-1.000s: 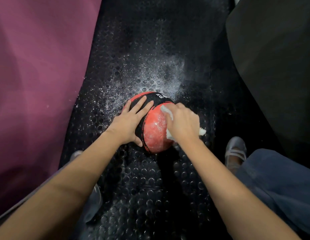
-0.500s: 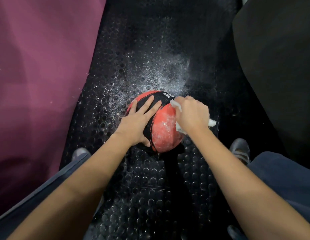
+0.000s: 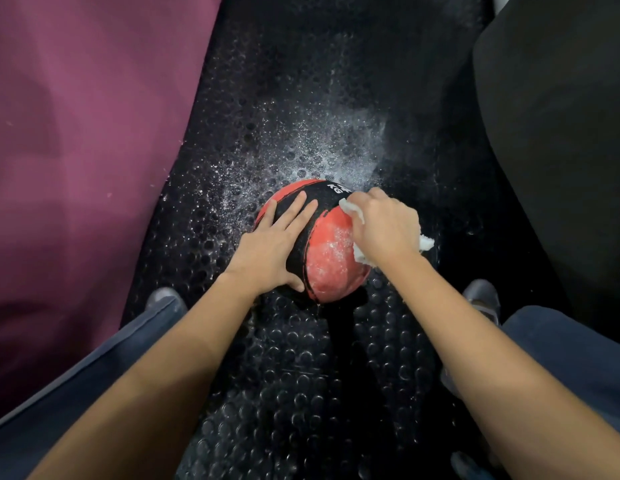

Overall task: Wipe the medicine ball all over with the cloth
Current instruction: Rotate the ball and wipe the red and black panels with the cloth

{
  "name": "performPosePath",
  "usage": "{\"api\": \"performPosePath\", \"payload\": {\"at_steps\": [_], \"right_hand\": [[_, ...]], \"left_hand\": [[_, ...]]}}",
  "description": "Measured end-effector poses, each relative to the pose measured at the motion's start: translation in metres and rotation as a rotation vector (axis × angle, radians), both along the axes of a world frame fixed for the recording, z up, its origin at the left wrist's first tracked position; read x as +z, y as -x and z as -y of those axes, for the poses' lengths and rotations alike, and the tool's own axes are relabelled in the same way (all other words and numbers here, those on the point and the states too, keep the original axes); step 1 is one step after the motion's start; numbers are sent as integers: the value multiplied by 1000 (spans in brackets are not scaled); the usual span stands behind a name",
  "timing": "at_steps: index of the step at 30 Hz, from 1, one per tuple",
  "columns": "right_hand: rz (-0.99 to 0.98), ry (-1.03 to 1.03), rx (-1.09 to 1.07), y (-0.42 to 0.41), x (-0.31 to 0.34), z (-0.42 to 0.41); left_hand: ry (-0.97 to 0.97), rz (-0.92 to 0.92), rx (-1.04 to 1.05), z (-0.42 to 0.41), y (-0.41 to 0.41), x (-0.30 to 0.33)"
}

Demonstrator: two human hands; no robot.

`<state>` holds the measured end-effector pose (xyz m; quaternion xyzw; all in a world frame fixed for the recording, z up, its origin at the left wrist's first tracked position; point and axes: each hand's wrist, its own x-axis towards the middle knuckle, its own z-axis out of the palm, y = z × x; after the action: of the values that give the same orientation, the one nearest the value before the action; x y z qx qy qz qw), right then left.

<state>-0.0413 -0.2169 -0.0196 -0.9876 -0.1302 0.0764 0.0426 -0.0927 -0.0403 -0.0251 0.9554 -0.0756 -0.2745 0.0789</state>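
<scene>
Little has shifted over the last second: both hands sit on the ball much as before, the cloth hand having crept slightly toward the ball's far side.

Taking the ball as landmark: beneath it lies a black studded floor mat (image 3: 301, 375), dusted with white powder (image 3: 319, 157) on the ball's far side. To its left rises a maroon mat (image 3: 76, 150), to its right a dark padded block (image 3: 561, 150). The medicine ball (image 3: 327, 268), red and black, rests on the floor mat between the person's feet.

The left hand (image 3: 272, 249) lies flat on the ball's black panel, fingers straight and spread, steadying it. The right hand (image 3: 384, 228) is curled round a bunched white cloth (image 3: 358, 256), pressing it to the ball's right flank.

Risks, as I judge them: the ball could roll out from under a flat palm if the wiping push comes sideways (a round thing on studs has little to stop it); powder on the mat may re-soil wiped patches once the ball is turned.

Hidden: the ball's underside and far side, most of the cloth inside the fist, and lettering near the top, too small to read fully.
</scene>
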Motion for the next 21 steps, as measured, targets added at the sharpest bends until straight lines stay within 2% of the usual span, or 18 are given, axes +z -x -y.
{"api": "performPosePath", "payload": {"at_steps": [5,9,14,18,21], "right_hand": [[16,37,6,-3,3,-8],[37,78,136,20,6,-7],[53,90,34,3,8,-8],[157,99,174,32,4,-7],[95,130,119,9,6,-10]], "left_hand": [[0,-1,75,12,-1,-1],[-6,-5,94,13,-2,0],[-29,-9,90,21,-2,1],[-28,3,94,20,-5,-1],[-33,4,97,26,-5,2]]}}
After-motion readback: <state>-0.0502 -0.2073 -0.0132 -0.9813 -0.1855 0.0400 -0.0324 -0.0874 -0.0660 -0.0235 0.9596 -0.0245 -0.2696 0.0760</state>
